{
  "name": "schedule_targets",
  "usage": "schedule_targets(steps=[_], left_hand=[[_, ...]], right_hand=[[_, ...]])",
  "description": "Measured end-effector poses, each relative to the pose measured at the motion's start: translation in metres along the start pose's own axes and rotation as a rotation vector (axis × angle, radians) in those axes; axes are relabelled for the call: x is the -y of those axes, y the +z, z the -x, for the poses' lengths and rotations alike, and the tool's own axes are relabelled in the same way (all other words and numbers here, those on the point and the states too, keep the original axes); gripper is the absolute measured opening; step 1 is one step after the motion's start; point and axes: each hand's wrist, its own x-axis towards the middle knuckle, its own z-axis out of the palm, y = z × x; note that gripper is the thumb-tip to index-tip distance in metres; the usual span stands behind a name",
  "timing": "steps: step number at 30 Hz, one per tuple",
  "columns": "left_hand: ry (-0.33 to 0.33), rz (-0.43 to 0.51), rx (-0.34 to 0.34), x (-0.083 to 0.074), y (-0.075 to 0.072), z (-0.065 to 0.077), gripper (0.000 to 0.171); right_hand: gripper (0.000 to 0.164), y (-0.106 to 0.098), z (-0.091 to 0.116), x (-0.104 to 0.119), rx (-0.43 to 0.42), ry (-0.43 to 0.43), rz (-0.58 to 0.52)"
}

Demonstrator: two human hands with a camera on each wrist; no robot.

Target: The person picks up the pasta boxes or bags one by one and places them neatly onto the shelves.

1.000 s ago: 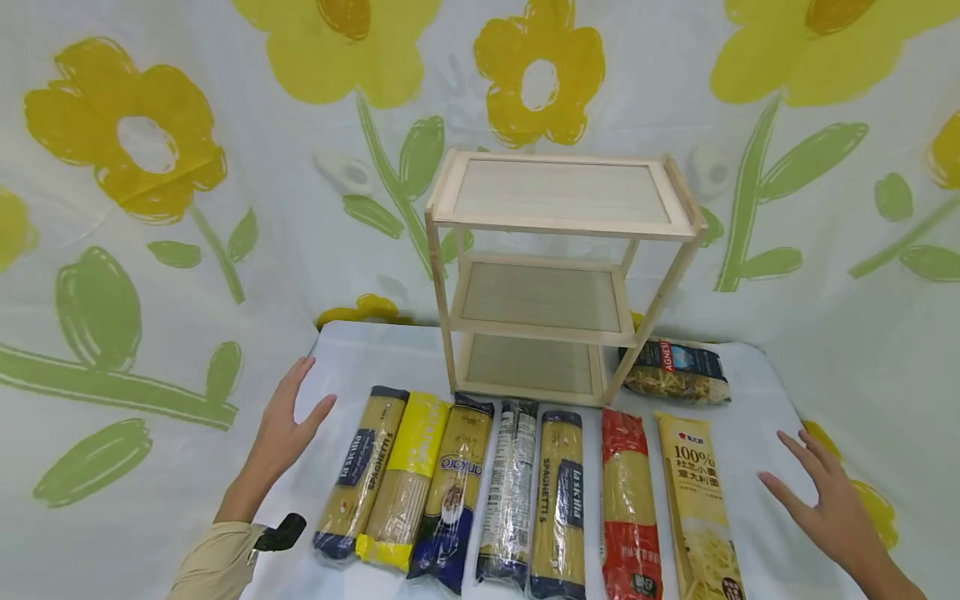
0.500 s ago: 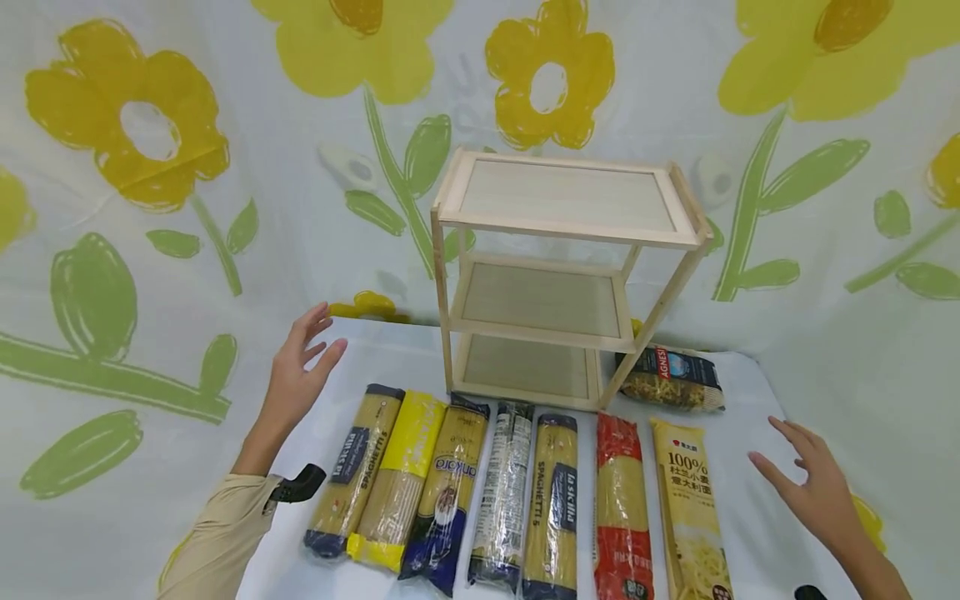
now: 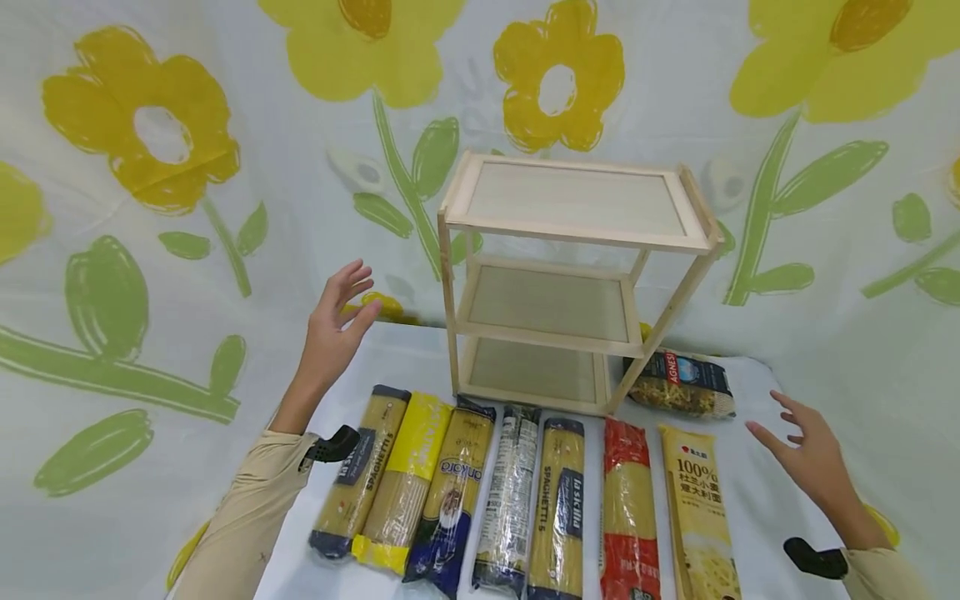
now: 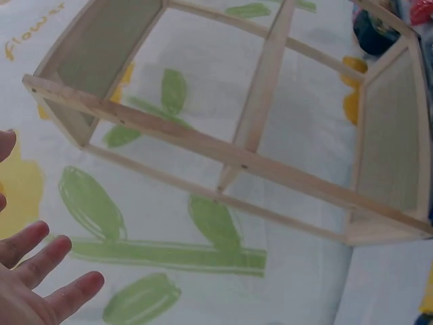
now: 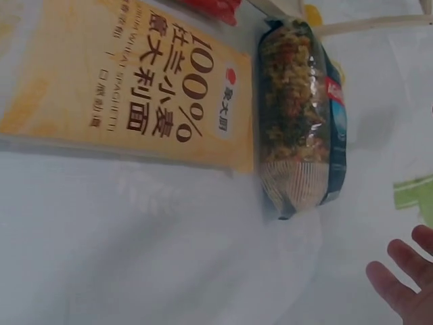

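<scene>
Pale wood for the three-tier rack [image 3: 577, 200], upright toward the back of the white tabletop [image 3: 757, 500]. Left grip [image 3: 328, 335] wide, fingers apart, in the air just left of the rack. Right grip [image 3: 813, 458] wide too, right of the bag [image 3: 684, 385], apart from it. Bag lying beside the rack's right front leg, partly behind it. In front, seven pasta packs [image 3: 506, 500] in a row.

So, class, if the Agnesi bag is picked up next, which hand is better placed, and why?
The right hand, most likely: it is empty, and its fingers point toward the nearby Agnesi bag. The left hand is also empty, but the wooden rack stands between it and the bag.
</scene>
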Motion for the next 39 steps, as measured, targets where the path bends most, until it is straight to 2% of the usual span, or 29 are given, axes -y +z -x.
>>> schedule_targets(steps=[3, 9, 13, 20, 25, 29, 33, 39], left_hand=[[0.015, 0.035, 0.001, -0.005, 0.005, -0.010, 0.056], [0.004, 0.122, 0.006, -0.017, 0.019, -0.026, 0.056], [0.025, 0.140, 0.010, -0.027, 0.028, -0.037, 0.057], [0.056, 0.174, 0.052, -0.037, 0.043, -0.056, 0.060], [0.066, 0.207, 0.104, -0.034, 0.057, -0.064, 0.063], [0.086, 0.213, 0.095, -0.030, 0.064, -0.066, 0.062], [0.059, 0.197, 0.087, -0.024, 0.068, -0.065, 0.059], [0.043, 0.179, 0.110, -0.016, 0.076, -0.064, 0.034]], right_hand=[[0.080, 0.004, -0.011, -0.001, 0.023, 0.018, -0.002], [0.086, 0.013, -0.034, -0.009, 0.071, 0.035, -0.001], [0.086, 0.023, -0.048, -0.014, 0.078, 0.026, 0.013], [0.092, 0.039, -0.067, -0.020, 0.128, 0.028, -0.035], [0.096, 0.045, -0.078, -0.024, 0.136, 0.042, -0.065], [0.100, 0.055, -0.087, -0.029, 0.165, 0.067, -0.088], [0.103, 0.065, -0.093, -0.037, 0.202, 0.081, -0.093], [0.108, 0.078, -0.100, -0.043, 0.297, 0.140, -0.171]])
